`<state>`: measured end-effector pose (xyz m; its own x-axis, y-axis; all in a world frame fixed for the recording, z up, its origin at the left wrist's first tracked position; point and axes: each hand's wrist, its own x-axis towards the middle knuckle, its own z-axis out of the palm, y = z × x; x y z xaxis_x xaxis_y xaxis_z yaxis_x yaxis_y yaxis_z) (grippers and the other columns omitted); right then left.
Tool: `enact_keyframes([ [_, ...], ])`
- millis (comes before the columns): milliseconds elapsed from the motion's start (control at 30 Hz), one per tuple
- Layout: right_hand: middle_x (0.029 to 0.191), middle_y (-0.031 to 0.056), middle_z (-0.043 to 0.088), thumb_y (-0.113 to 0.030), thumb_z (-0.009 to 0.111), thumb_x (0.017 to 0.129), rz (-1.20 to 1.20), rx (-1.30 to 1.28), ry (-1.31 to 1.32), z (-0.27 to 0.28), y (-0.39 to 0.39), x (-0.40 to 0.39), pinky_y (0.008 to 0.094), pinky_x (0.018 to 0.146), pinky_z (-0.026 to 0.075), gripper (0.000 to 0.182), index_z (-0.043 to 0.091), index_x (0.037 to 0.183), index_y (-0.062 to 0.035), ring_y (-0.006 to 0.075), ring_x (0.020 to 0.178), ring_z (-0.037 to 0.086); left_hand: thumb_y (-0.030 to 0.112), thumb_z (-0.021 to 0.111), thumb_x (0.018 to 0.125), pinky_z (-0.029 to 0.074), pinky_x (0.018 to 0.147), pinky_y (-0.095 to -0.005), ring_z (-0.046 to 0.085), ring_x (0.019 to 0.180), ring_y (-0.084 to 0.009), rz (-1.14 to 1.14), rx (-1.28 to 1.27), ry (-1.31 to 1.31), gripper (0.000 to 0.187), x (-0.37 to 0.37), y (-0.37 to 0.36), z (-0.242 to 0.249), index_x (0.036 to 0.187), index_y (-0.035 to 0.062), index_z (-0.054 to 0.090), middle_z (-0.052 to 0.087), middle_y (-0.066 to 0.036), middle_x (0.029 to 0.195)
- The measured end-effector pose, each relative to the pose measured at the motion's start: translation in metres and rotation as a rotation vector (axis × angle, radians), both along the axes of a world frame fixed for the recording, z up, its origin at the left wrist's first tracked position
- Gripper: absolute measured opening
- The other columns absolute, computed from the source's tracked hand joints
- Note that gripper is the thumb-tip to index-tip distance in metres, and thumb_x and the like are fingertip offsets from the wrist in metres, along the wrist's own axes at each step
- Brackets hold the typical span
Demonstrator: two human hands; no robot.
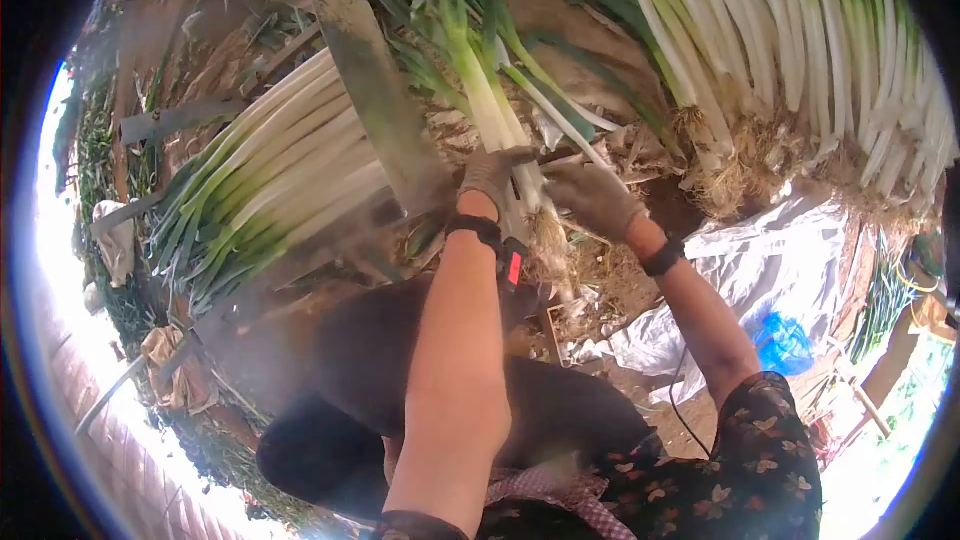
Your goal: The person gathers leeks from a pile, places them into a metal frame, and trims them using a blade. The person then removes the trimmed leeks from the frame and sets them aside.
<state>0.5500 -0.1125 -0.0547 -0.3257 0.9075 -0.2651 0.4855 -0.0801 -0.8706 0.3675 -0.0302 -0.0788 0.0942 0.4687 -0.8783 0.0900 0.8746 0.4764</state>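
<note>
My left hand (pixel 488 182), in a soiled glove, is closed round the white lower stalks of a few leeks (pixel 490 110). Their green leaves point away from me and their brown roots (pixel 548 245) hang toward my lap. To the right, my gloved right hand (pixel 598 202) has its fingers bent in close to these stalks. A pale, thin leek strip (pixel 560 110) slants from the leeks down to this hand. What the right fingers hold is blurred, so I cannot tell. Dark bands circle both wrists.
A bundle of leeks (pixel 290 160) lies at the left behind an upright board (pixel 370 90). Many leeks with rooty ends (pixel 790 50) are piled at the upper right. White plastic sheeting (pixel 770 260) and a blue plastic bag (pixel 783 344) lie at the right.
</note>
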Motion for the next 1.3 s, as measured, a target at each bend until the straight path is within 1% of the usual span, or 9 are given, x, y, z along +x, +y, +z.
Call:
enact_keyframes([
  [167,0.092,0.0167,0.070,-0.040,0.063,0.089,-0.252,-0.310,-0.906,-0.060,0.009,0.027,0.0440,0.075,0.053,0.034,0.064,0.100,-0.0082,0.0369,0.091,0.068,0.016,0.078,0.075,0.054,0.074,-0.0393,0.064,0.081,-0.0248,0.214,0.149,-0.277,0.040,0.008,-0.007,0.029,0.108,0.0014,0.063,0.064,-0.009,0.097],
  [300,0.091,0.0176,0.070,-0.041,0.063,0.088,-0.222,-0.309,-0.895,-0.078,0.001,0.035,0.0456,0.073,0.053,0.037,0.063,0.102,-0.0071,0.0357,0.092,0.069,0.019,0.079,0.070,0.054,0.075,-0.0369,0.063,0.081,-0.0265,0.263,0.035,-0.402,0.046,0.009,-0.003,0.039,0.108,0.0012,0.061,0.063,-0.010,0.089],
  [433,0.107,0.0220,0.067,-0.040,0.055,0.094,-0.409,-0.225,-0.467,-0.067,-0.011,0.048,0.0425,0.081,0.053,0.046,0.052,0.127,-0.0081,0.0401,0.096,0.065,0.023,0.077,0.073,0.053,0.076,-0.0385,0.061,0.083,-0.0250,0.266,0.028,-0.389,0.045,0.012,-0.006,0.042,0.109,0.0019,0.060,0.062,-0.009,0.091],
  [500,0.094,0.0206,0.066,-0.034,0.064,0.089,0.057,0.338,-0.392,-0.053,-0.014,0.043,0.0364,0.077,0.049,0.035,0.063,0.114,-0.0085,0.0303,0.087,0.065,0.024,0.076,0.074,0.053,0.077,-0.0388,0.061,0.084,-0.0248,0.271,0.007,-0.433,0.045,0.019,-0.006,0.044,0.111,0.0032,0.060,0.062,-0.009,0.092],
  [533,0.094,0.0206,0.066,-0.034,0.064,0.089,0.055,0.338,-0.393,-0.042,-0.015,0.037,0.0364,0.077,0.049,0.035,0.063,0.114,-0.0085,0.0303,0.087,0.065,0.026,0.076,0.075,0.052,0.077,-0.0385,0.061,0.084,-0.0248,0.194,-0.026,-0.349,0.046,0.023,-0.005,0.049,0.112,0.0047,0.060,0.062,-0.009,0.094],
  [600,0.099,0.0162,0.065,-0.032,0.065,0.086,-0.162,-0.376,0.089,0.016,-0.003,0.014,0.0319,0.079,0.047,0.041,0.063,0.117,-0.0052,0.0228,0.089,0.061,0.030,0.075,0.078,0.050,0.079,-0.0365,0.060,0.089,-0.0246,-0.005,0.031,-0.278,0.050,0.020,-0.001,0.027,0.119,0.0081,0.058,0.062,-0.009,0.101],
  [700,0.103,0.0092,0.065,-0.032,0.067,0.082,-0.309,-0.552,0.256,0.025,0.007,0.015,0.0297,0.080,0.046,0.050,0.062,0.119,0.0011,0.0164,0.091,0.059,0.033,0.076,0.079,0.050,0.081,-0.0374,0.060,0.091,-0.0231,0.094,0.159,-0.357,0.055,0.030,-0.003,0.044,0.123,0.0069,0.056,0.061,-0.009,0.105],
  [1033,0.107,0.0072,0.064,-0.030,0.072,0.077,-0.364,-0.136,0.455,0.114,0.008,0.020,0.0309,0.087,0.047,0.061,0.056,0.123,0.0062,0.0155,0.097,0.058,0.026,0.073,0.079,0.053,0.080,-0.0384,0.062,0.084,-0.0272,0.342,0.278,-0.631,0.043,0.064,0.021,0.097,0.109,-0.0009,0.057,0.062,-0.013,0.094],
  [1300,0.120,0.0128,0.063,-0.026,0.059,0.094,-1.111,0.077,0.776,0.080,0.000,-0.002,0.0309,0.101,0.041,0.047,0.054,0.130,0.0050,0.0188,0.110,0.058,0.037,0.064,0.090,0.052,0.084,-0.0395,0.062,0.092,-0.0286,0.383,0.149,-0.904,0.047,0.091,0.017,0.058,0.117,-0.0010,0.055,0.062,-0.015,0.100],
])
